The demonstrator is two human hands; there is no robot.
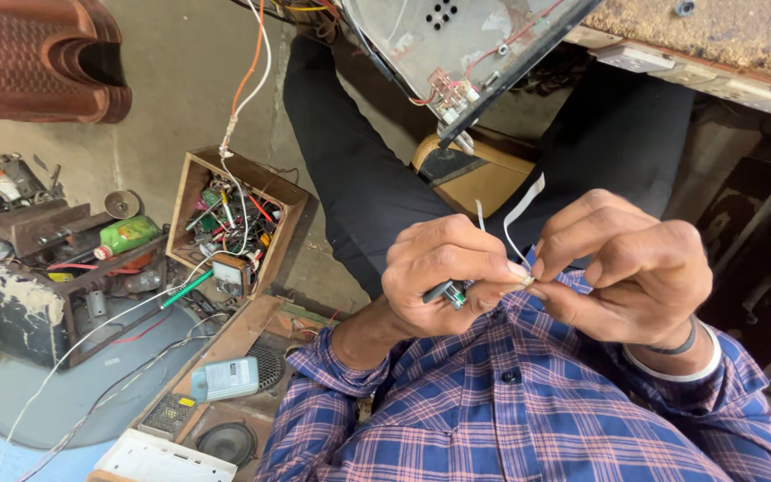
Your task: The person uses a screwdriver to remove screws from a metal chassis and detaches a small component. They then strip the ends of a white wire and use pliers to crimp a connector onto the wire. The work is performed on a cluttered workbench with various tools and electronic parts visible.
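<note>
My left hand is closed around a small dark tool with a green tip and pinches the end of a thin white wire. My right hand meets it fingertip to fingertip, pinching the same wire end at the middle of the view. The wire loops upward from the fingers. Both hands are held close to my chest, above a blue plaid shirt. An opened grey device panel with red wiring and small switches hangs just above and beyond the hands.
A wooden box full of tools, wires and a meter sits on the floor at left. Nearby lie a green bottle, a small pale blue device, speaker parts, metal scrap and trailing white and orange wires. A wooden tabletop is at upper right.
</note>
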